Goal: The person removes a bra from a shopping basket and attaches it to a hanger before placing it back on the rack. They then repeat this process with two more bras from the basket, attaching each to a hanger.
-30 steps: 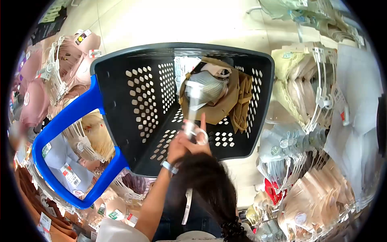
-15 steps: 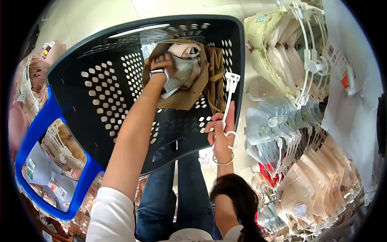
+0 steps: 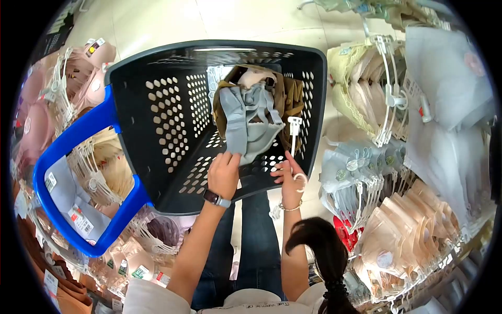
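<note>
My left hand [image 3: 224, 171] pinches the near end of a light grey bra [image 3: 251, 128], closed on its band. The bra stretches from my fingers back over an open brown paper bag [image 3: 220, 112] inside the black basket [image 3: 137, 120]. Pale beige bra cups [image 3: 257, 77] show at the bag's far side. In my right hand [image 3: 288, 172], near the basket's right rim, is a white plastic hanger [image 3: 294, 133]. Its clip end points up and away, and its hook curls beside my palm.
The basket's blue handle [image 3: 44, 180] juts out at left. Bras on hangers [image 3: 402, 235] crowd the right side, with more pink bras [image 3: 39, 125] on the left. Folded brown paper bags [image 3: 294, 99] stand in the basket. Pale floor tiles [image 3: 235, 23] lie beyond.
My left hand has come out of the paper bag and drawn the grey bra toward me, so it now spreads across the bag. My right hand still holds the hanger.
</note>
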The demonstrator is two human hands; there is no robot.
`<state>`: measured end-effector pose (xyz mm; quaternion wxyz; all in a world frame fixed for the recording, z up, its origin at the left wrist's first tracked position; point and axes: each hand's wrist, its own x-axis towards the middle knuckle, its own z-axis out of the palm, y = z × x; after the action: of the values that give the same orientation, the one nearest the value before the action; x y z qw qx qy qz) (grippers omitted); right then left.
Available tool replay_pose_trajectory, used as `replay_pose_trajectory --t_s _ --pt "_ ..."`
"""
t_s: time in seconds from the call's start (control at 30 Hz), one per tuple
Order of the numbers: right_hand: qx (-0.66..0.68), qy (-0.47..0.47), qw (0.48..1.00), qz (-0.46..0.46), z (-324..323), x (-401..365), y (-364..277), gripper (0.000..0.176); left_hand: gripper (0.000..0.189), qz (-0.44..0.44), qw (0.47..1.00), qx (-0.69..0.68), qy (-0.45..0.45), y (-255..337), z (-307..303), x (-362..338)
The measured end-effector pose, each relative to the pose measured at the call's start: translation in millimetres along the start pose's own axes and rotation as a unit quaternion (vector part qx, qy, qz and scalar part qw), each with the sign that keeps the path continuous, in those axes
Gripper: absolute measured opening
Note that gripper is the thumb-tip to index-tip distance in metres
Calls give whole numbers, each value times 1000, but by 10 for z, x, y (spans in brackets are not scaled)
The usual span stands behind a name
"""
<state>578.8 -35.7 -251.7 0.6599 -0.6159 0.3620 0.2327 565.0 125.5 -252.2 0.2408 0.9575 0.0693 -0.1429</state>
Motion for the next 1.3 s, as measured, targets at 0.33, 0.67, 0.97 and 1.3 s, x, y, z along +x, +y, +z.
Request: replay_pose_trajectory --t_s 0.33,0.67,0.97,1.3 --pt "-147 -117 952 -241 90 -391 -499 19 24 158 975 22 152 120 -1421 -856" --pt "-31 -381 923 -48 609 -2058 -1726 19 29 104 942 32 318 470 -2748 -2209" --pt "-144 -587 794 -70 1217 -3282 -2762 30 31 -115 847 -65 515 1210 -2982 -3063" --pt "-166 -791 465 -361 1534 -4356 -2871 30 19 -257 644 -408 594 1780 -2497 -3755"
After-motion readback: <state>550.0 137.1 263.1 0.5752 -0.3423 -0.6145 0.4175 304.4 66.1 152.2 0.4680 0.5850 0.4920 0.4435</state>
